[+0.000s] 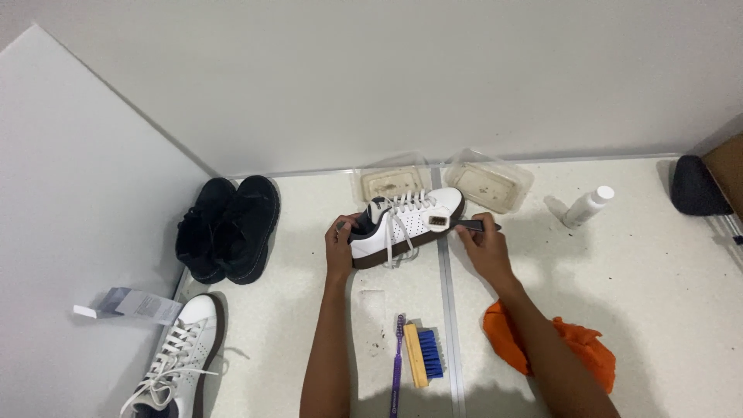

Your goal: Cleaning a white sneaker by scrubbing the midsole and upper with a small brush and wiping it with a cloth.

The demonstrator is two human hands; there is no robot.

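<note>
- Purple toothbrush [397, 364] and blue-bristled brush [423, 354] lie nearest you.
- Your left hand [339, 248] grips the white sneaker [404, 224] heel.
- Your right hand [484, 246] pinches a small brush [458, 224], bristles on toe.

Bright, even overhead light; soft shadows fall left of the black boots [228, 228]. Sharp focus, slight edge distortion.

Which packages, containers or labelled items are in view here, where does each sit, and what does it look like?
Small carton: far left by the wall, lying flat, grey-blue and white, one flap open.
Small bottle: right of the trays, tilted, white with white cap.
Two plastic trays: against the back wall behind the held white sneaker, clear, rectangular, stained brown inside.
No signs or screens.
</note>
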